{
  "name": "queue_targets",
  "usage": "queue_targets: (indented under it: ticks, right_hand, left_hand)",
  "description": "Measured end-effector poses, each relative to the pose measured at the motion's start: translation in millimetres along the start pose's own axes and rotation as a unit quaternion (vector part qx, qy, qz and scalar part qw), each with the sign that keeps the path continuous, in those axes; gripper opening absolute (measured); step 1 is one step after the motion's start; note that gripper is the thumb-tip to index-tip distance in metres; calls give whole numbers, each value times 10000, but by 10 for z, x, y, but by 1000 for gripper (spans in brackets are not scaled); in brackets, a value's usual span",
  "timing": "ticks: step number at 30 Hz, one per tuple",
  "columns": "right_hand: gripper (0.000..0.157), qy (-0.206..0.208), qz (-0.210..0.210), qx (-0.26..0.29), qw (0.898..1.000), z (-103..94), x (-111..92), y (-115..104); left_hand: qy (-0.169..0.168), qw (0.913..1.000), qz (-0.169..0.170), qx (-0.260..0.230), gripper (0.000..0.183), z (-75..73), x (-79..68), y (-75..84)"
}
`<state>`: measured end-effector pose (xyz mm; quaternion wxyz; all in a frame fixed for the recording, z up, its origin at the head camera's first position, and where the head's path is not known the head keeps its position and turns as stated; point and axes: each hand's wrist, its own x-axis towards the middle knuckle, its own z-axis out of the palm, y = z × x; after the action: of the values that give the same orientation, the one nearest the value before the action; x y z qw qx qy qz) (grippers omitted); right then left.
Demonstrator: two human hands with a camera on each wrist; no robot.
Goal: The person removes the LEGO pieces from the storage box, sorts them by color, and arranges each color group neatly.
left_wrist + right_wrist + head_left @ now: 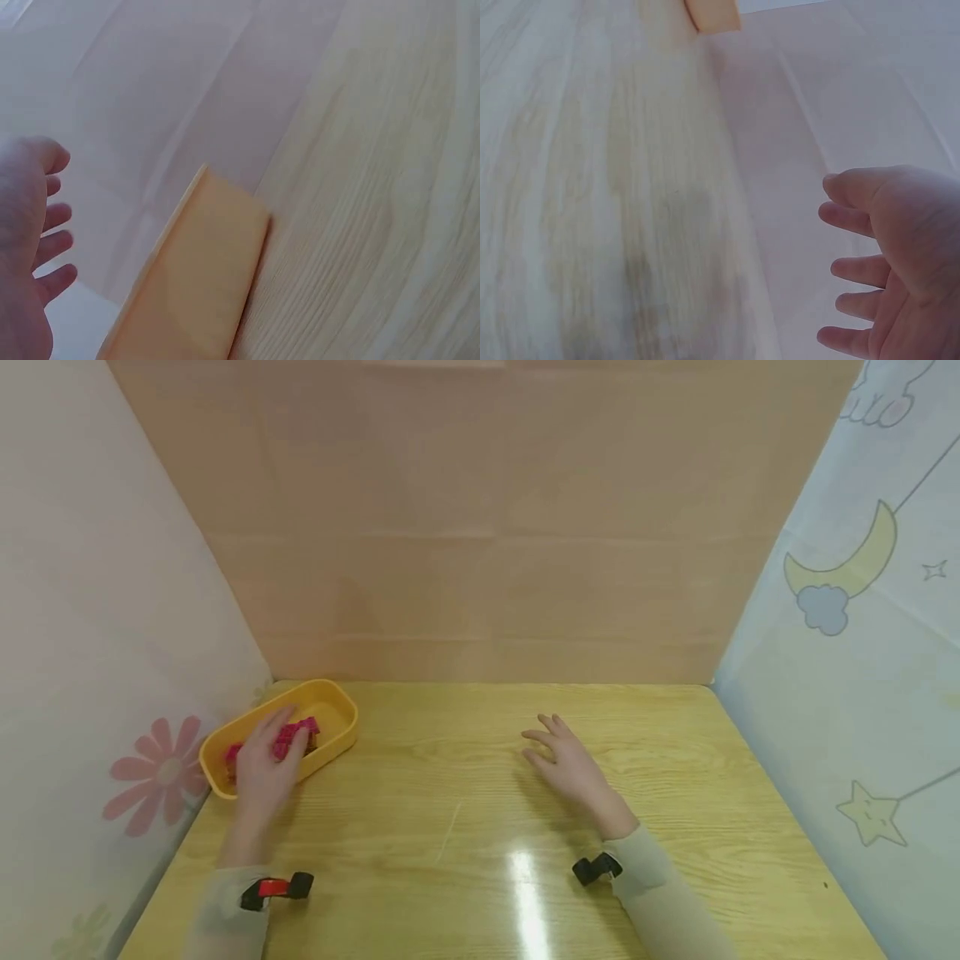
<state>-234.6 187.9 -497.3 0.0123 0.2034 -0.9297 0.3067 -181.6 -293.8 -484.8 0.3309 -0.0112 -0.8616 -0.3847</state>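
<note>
From my remote seat I see the person's left hand (266, 768) reaching over the yellow oblong tray (336, 745), its fingers released, the thumb held apart from them. In the left wrist view I see those fingers loosely extended beyond the tray's raised side, and I read the grasp as unloaded; whether a fingertip brushes anything inside, I cannot tell. The magenta studded pieces (297, 729) lie in the tray, partly hidden by the hand, some by the thumb and others towards the tray's near-left end; they are too small for me to count. The tray sits aslant at the far-left part of the wood-grain table (405, 877), just beside the left sheet (157, 777) with its pink flower. Well apart from it, I have the right hand (572, 768) raised above the table, right of the middle, fingers relaxed and spread, grasping nothing. Each pale sleeve ends near a black wrist mount, the left mount (274, 888) with a red part, the right mount (597, 868) plain. Behind the table I see a brown backdrop (495, 527), and to the right a sheet with a moon (862, 564).
</note>
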Motion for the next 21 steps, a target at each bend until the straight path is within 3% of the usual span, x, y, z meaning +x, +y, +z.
queue_targets:
  ticks: [6,11,21]
  right_hand:
    - [44,65,43,237,9997,-43,-34,-29]
    - [43,187,101,408,9989,-68,-57,-38]
    - [43,304,42,540,9981,-68,-81,-88]
  left_hand:
    - [642,9893,-1279,277,52,-390,-95,-172]
    - [441,9760,-2090,432,59,-559,-205,-381]
    - [-105,9583,-2835,355,67,-574,-362,-586]
